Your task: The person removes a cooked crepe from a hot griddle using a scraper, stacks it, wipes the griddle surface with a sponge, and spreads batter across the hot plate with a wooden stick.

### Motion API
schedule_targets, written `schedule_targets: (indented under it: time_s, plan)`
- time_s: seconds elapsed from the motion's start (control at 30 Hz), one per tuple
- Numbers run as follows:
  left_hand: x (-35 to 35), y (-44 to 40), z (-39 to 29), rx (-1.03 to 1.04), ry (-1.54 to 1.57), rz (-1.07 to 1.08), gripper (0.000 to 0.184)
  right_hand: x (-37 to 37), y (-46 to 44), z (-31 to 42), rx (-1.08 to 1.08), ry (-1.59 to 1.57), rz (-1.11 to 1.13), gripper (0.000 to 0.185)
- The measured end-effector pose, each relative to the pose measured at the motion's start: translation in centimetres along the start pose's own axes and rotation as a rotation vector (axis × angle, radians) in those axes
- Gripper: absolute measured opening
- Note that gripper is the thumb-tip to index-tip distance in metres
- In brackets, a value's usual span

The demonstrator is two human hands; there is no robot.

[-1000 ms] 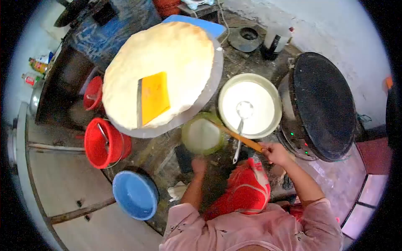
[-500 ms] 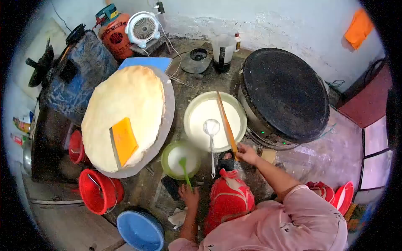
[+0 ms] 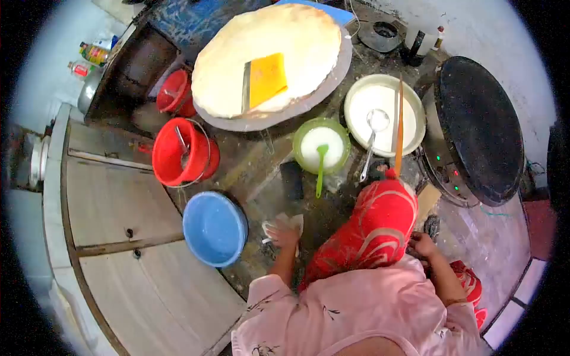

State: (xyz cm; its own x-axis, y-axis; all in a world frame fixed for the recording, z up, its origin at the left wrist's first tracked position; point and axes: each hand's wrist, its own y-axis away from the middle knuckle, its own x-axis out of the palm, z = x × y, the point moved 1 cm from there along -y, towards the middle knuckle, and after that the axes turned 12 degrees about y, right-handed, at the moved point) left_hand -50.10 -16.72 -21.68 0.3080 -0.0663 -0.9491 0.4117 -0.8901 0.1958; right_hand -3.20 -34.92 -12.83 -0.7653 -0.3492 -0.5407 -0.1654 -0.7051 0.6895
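My left hand [image 3: 285, 235] is down on a crumpled white cloth [image 3: 299, 223], fingers closing over it, slightly blurred. Beside my red-trousered knee, my right hand [image 3: 423, 244] has curled fingers; what they hold, if anything, is hidden. A green bowl [image 3: 301, 155] of white liquid holds a bright green brush-like tool [image 3: 320, 178]. Next to it is a pale basin [image 3: 349, 110] of white batter. A metal ladle [image 3: 369, 155] and a long wooden stick [image 3: 399, 127] lie across that basin, both untouched.
A blue basin [image 3: 215, 228] and red buckets [image 3: 159, 157] stand to the left. Flatbreads on a round board [image 3: 252, 126] carry an orange scraper [image 3: 267, 79]. A round black griddle [image 3: 484, 130] with lit indicators is at right. A dark block [image 3: 291, 181] lies near the green bowl.
My left hand has let go of the green tool and moved onto the white cloth. My right hand has released the wooden stick and drawn back beside my knee. The view has shifted.
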Motion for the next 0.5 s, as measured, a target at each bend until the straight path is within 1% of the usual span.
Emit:
schedule_targets:
  time_s: [0.03, 0.07, 0.1, 0.13, 0.17, 0.2, 0.23, 0.3, 0.33, 0.4, 0.5]
  plan:
    - [-0.4, 0.3, 1.0, -0.071, -0.023, 0.004, 0.085, -1.4, 2.0, 3.1, 0.025, 0.110, 0.024, 0.029]
    - [1.4, 0.0, 3.1, 0.041, -0.093, -0.051, 0.085, -2.0, 3.4, 4.8, 0.051, 0.219, 0.042, 0.027]
    - [3.2, -0.8, 5.1, 0.160, -0.162, -0.108, 0.085, -1.2, 3.0, 3.4, 0.053, 0.218, 0.032, 0.027]
    - [5.2, -2.6, 7.6, 0.284, -0.028, 0.020, 0.084, 0.0, 2.2, 1.5, 0.010, 0.181, 0.015, 0.026]
    - [3.5, -2.6, 6.6, 0.310, -0.019, 0.021, 0.084, 0.9, 2.0, 0.0, -0.027, 0.140, -0.008, 0.025]
    - [2.4, -2.5, 5.8, 0.331, 0.007, 0.064, 0.077, 0.7, 2.1, -0.2, 0.053, 0.157, 0.030, 0.025]
    - [1.4, -1.9, 4.8, 0.337, 0.025, 0.111, 0.070, 0.9, 2.1, 0.3, 0.002, 0.023, 0.017, 0.027]
    - [0.4, -0.8, 3.8, 0.335, 0.037, 0.169, 0.057, 2.4, 0.2, -2.8, 0.009, 0.390, -0.011, 0.029]
    - [0.2, -0.3, 3.6, 0.329, 0.034, 0.189, 0.050, 2.0, 0.8, -1.9, 0.014, 0.376, -0.041, 0.029]
    - [-0.6, 0.0, 3.2, 0.335, 0.051, 0.234, 0.038, -0.1, 3.7, 4.4, 0.018, 0.179, -0.111, 0.029]
    - [-2.3, -0.2, 2.1, 0.365, 0.126, 0.311, 0.021, -1.1, 5.4, 7.3, 0.005, 0.109, -0.106, 0.030]
